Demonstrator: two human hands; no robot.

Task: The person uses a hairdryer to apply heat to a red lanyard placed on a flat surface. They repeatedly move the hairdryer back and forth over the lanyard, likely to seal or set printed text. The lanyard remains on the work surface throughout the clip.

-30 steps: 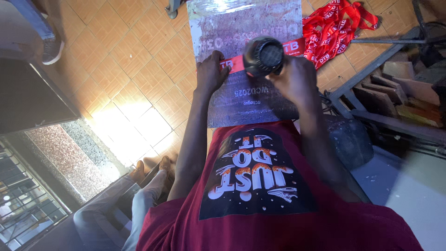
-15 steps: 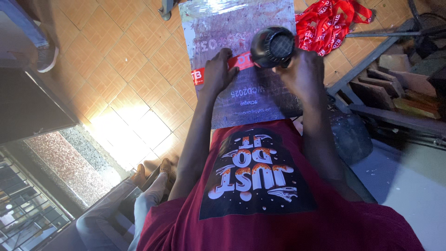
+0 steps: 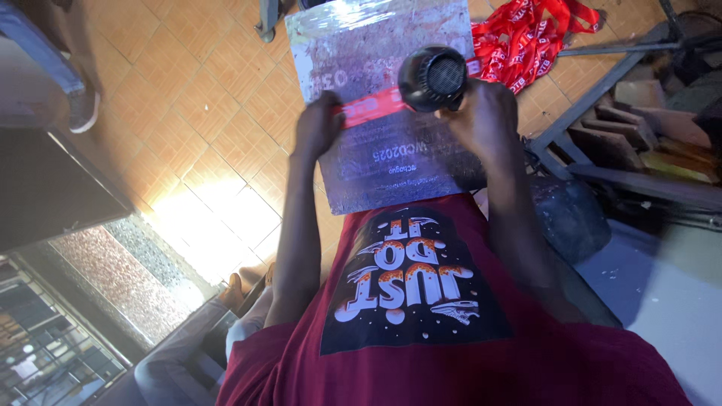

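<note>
Two hands work over a large grey printed board (image 3: 391,162) resting on the person's lap above the tiled floor (image 3: 188,98). At two o'clock from the board lies a heap of red ribbons (image 3: 534,34). The right hand (image 3: 485,116) is wrapped around a black hair dryer (image 3: 435,77) at the board's twelve o'clock. The left hand (image 3: 317,126) pinches a red ribbon strip (image 3: 374,105) against the board.
</note>
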